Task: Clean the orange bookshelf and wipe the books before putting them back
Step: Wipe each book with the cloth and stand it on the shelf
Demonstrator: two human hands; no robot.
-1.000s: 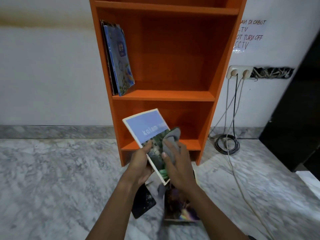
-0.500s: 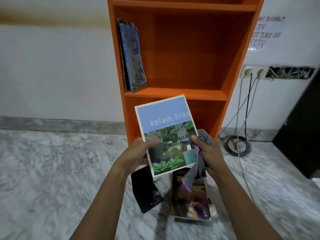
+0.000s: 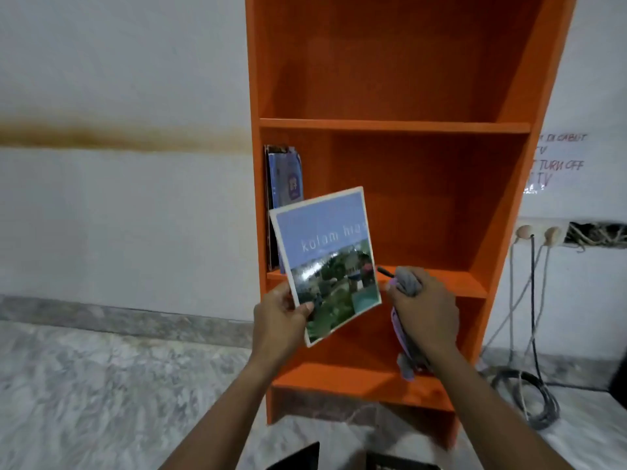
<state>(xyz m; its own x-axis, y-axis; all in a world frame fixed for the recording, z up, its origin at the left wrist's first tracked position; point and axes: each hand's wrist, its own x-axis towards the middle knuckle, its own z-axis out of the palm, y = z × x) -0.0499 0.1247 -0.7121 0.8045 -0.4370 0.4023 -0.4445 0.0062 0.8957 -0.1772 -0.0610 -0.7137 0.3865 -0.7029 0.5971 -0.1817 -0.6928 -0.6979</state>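
Note:
The orange bookshelf (image 3: 393,125) stands against the white wall. My left hand (image 3: 280,315) grips the lower left corner of a blue "kolam" book (image 3: 327,259), raised in front of the middle shelf. Just right of the book, apart from it, my right hand (image 3: 424,312) is closed around a bunched grey cloth (image 3: 409,283), whose tail hangs down below the hand. Two or three books (image 3: 285,179) lean against the left wall of the middle shelf, partly hidden behind the raised book.
Two dark books (image 3: 298,457) lie on the marble floor at the bottom edge. A wall socket (image 3: 539,232) with plugged cables is right of the shelf, and a coiled cable (image 3: 532,398) rests on the floor. A handwritten notice (image 3: 556,161) hangs on the wall.
The book has been lifted from near the floor up to the middle shelf. My right hand, still holding the cloth, has come off the book. My view has tilted upward.

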